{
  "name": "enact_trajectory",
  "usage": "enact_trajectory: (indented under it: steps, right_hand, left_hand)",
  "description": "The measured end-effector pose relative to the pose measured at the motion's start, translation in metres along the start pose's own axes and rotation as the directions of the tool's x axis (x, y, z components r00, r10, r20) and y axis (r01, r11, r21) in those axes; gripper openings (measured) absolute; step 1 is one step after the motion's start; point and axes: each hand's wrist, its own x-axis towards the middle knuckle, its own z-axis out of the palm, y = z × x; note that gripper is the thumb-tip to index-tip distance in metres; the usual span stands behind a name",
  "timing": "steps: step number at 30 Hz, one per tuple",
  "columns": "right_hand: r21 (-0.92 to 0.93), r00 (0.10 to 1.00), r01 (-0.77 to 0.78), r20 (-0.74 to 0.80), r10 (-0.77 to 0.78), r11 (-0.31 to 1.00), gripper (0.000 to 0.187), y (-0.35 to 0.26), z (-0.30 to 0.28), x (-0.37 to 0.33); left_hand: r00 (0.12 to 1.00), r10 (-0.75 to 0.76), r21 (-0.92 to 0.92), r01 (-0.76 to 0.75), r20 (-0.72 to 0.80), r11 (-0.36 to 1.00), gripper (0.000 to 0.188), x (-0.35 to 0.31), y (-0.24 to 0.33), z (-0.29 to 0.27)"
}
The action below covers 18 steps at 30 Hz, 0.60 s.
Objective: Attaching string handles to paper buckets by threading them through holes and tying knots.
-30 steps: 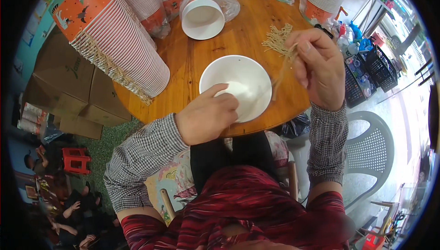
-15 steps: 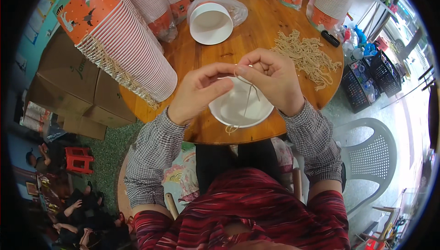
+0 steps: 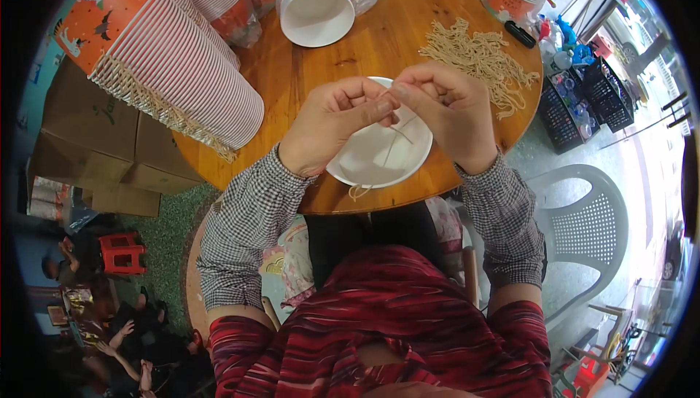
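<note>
My left hand (image 3: pixel 337 119) and my right hand (image 3: pixel 453 110) meet over a white paper tub (image 3: pixel 397 165) near the table's front edge. Both sets of fingers pinch a thin tan cord (image 3: pixel 355 193), which trails down inside the tub. At the tub's near rim a loop of the cord sticks out. Exactly how the cord lies between the fingertips is hidden. Right of my hands spreads a loose pile of tan cords (image 3: pixel 477 63). To the left leans a tall stack of orange and white paper tubs (image 3: pixel 193 70), with cord handles along its side.
Another white tub (image 3: pixel 319 13) lies tipped in a clear bag at the back. A black object (image 3: pixel 520 33) sits near the right edge of the wooden table (image 3: pixel 390 44). A grey plastic chair (image 3: pixel 583 227) stands at right, cardboard boxes (image 3: pixel 87 125) at left. Other people sit at lower left.
My left fingers have curled in from a straighter reach and now pinch close against my right fingertips. The things on the table appear shifted up and left in the view.
</note>
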Motion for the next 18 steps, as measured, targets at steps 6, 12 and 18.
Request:
enact_trajectory:
  steps: [6,12,18]
  right_hand:
    - [-0.061,0.993,-0.083,-0.089,0.077,0.995,0.009,0.003,-0.031,-0.020]
    - [0.153,0.913,-0.392,0.188,0.363,0.907,0.027,-0.012,-0.013,-0.026]
    - [0.325,0.928,-0.338,0.270,0.256,0.883,0.022,0.015,0.024,-0.027]
  left_hand:
    - [0.989,-0.080,0.210,0.105,-0.126,0.972,0.017,-0.019,0.010,-0.014]
    - [0.989,0.026,0.579,0.064,-0.146,0.813,0.014,-0.032,0.008,-0.003]
    - [0.973,0.171,0.653,-0.028,-0.157,0.757,0.012,-0.034,0.009,0.003]
